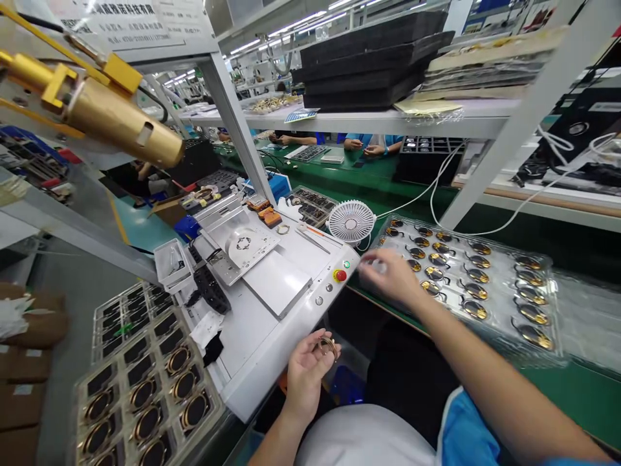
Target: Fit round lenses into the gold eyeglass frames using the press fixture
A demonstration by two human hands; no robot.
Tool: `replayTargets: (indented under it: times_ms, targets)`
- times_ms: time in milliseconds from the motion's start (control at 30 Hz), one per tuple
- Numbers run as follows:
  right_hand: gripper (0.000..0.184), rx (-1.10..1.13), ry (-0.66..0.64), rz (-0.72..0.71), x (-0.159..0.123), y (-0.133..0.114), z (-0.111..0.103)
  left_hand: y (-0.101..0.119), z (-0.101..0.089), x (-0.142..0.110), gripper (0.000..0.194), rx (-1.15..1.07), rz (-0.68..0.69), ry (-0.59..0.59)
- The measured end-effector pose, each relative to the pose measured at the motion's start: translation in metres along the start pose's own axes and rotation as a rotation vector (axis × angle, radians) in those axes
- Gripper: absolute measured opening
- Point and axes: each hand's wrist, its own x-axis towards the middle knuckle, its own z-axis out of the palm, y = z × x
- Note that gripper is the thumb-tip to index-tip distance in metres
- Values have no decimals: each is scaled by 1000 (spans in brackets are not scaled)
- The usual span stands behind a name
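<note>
My left hand (308, 372) is closed around a gold-rimmed round watch case (328, 348), held in the fingertips in front of the white machine's front edge. My right hand (392, 275) is over the near left corner of the clear tray (502, 343), close to the green button (347, 265). Motion blurs its fingers, so I cannot make out whether anything is between them. In that tray lie rows of round dark parts (474, 309) with gold patches and small tails. The white machine (272, 353) carries a metal fixture plate (252, 249) and a red stop button (341, 276).
At the left, a plastic tray (123, 424) holds several gold-rimmed round cases. A small white fan (352, 221) stands behind the buttons. Tweezers (313, 241) lie on the machine. A gold cylinder (123, 123) hangs at upper left. Across the bench, other people's hands (373, 150) are at work.
</note>
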Motion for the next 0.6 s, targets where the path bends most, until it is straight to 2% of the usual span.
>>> replayTargets:
  times_ms: [67,133,267,400,467,533,600]
  targets:
    - [18,-124,76,111,43,33,-21,3,-1,-4,40,35,1,11]
    - [23,-176,80,136,72,59,-35,3,-2,-8,40,62,18,35]
    - [38,-188,36,76,92,82,-44,0,-4,-17,42,95,79,79]
    - [42,-128,58,23,93,76,-45,1,-10,-20,40,97,72,75]
    - [32,-73,73,3,84,64,-43,3,-15,-19,39,91,48,42]
    - [14,-8,49,-27,63,44,-36,8,-18,-16,40,76,14,-7]
    - [18,104,-36,-67,32,16,-23,13,-17,-10,46,51,-12,-79]
